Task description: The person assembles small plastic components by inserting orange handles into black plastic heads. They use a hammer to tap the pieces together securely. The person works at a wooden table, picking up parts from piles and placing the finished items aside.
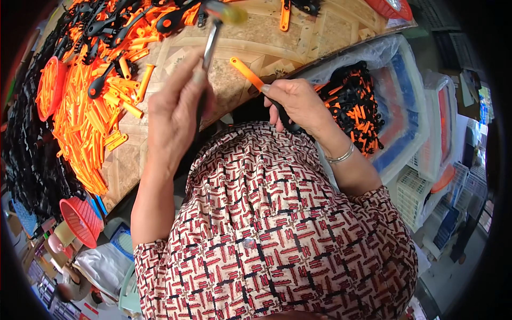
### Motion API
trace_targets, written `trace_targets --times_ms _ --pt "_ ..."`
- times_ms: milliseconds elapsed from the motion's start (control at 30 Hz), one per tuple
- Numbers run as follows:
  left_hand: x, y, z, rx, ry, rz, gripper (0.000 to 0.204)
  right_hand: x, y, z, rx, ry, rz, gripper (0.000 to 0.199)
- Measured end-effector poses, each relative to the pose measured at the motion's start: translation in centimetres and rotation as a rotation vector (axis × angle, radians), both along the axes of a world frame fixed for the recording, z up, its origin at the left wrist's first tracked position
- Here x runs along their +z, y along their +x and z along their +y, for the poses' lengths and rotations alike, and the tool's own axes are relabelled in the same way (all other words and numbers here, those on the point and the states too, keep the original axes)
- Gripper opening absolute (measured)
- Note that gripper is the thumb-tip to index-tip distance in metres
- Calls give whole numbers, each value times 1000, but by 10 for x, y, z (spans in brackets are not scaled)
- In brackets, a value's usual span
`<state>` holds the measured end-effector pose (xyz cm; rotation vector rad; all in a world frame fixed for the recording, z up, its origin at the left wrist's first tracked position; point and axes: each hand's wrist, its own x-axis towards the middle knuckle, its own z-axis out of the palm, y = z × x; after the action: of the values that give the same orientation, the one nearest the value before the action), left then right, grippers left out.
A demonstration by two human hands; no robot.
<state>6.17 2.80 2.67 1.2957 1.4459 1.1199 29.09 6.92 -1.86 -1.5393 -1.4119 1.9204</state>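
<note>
My left hand (178, 104) is closed around the dark grip of a hammer (212, 41). Its metal shaft points up and away, and its yellowish head is blurred above the table (224, 40). In my right hand (301, 101), over the table's near edge, is a kitchen utensil with an orange handle (246, 73). The handle sticks out to the upper left, while a black part shows below my fingers; the utensil's exact kind is hidden. Left of my left hand lies a big heap of loose orange handles (80, 125), with black utensil heads (98, 26) mixed in farther back.
A red basket (47, 88) of orange pieces sits in the heap. Another red basket (82, 221) stands at the lower left. To the right, a plastic-lined container (402, 101) holds many black and orange utensils (354, 106). White crates (410, 197) stand beyond it.
</note>
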Motion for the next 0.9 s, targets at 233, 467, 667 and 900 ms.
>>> trace_targets --times_ms 233,467,667,900 --pt "2 0 -23 -43 24 548 19 4 -3 1 4 9 46 39" --pt "-11 -10 -30 -249 -102 666 24 -6 -1 2 -2 -6 116 36" --pt "29 -2 -36 -161 -277 28 28 -4 1 1 -20 2 119 33" --pt "24 -13 -27 -111 -352 -10 28 -4 42 17 104 94 142 30"
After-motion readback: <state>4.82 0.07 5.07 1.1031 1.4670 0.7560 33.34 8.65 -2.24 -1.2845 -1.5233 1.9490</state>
